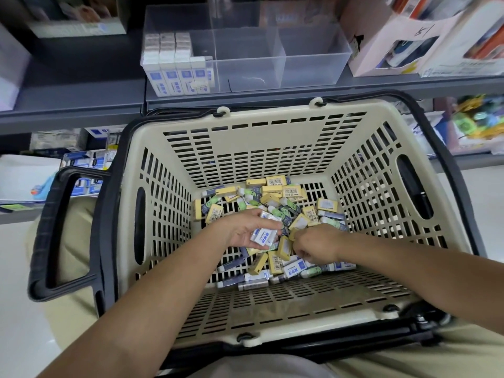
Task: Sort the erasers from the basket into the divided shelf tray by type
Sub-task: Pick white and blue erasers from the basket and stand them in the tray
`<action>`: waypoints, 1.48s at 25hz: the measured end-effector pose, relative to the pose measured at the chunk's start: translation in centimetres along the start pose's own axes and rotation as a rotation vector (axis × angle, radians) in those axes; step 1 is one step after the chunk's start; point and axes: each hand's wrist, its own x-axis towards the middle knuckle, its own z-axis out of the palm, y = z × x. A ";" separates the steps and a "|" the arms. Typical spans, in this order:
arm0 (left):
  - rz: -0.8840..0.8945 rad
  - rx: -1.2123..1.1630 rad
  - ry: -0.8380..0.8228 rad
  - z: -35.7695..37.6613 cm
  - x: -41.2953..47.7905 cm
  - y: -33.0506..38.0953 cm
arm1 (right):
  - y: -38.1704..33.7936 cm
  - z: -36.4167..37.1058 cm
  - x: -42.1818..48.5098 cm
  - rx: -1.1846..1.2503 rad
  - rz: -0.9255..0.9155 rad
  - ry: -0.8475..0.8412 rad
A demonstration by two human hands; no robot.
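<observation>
Inside beige basket [272, 126], white-and-blue erasers [263, 237] gripped by left hand [241, 229]

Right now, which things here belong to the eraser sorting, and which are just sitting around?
Job: basket, loose erasers, divided tray, stacked erasers, left hand gripping white-and-blue erasers, right hand in the pile.
Lying about: pink box, lower-shelf stock.

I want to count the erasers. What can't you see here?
Head view only:
- Erasers deep in the basket: buried under others and under the left hand.
- What the right hand grips, if anything: its curled fingers hide it.
- Eraser labels: too small to read.
</observation>
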 end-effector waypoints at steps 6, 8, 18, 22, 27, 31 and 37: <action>-0.001 0.003 -0.004 -0.2 -0.1 -0.1 | 0.1 0.3 -0.6 -0.080 -0.015 0.003; 0.002 -0.005 -0.013 -0.3 -0.1 0.0 | 0.2 0.3 -0.7 0.047 0.016 0.028; -0.027 0.071 -0.079 -0.6 -0.1 -0.1 | 0.4 -3.1 -1.3 1.062 0.076 0.136; -0.071 0.231 -0.161 0.7 -0.3 -0.2 | 0.2 -4.0 -1.2 1.318 0.125 0.316; -0.033 0.197 -0.025 -0.1 -0.1 0.0 | 1.5 -2.6 -1.6 0.873 0.221 0.134; -0.030 0.145 0.037 -0.7 -0.3 0.1 | 0.5 -0.5 -0.9 0.493 0.134 -0.056; -0.038 0.129 0.028 -0.4 -0.4 0.1 | -0.6 0.4 0.3 0.313 0.116 -0.074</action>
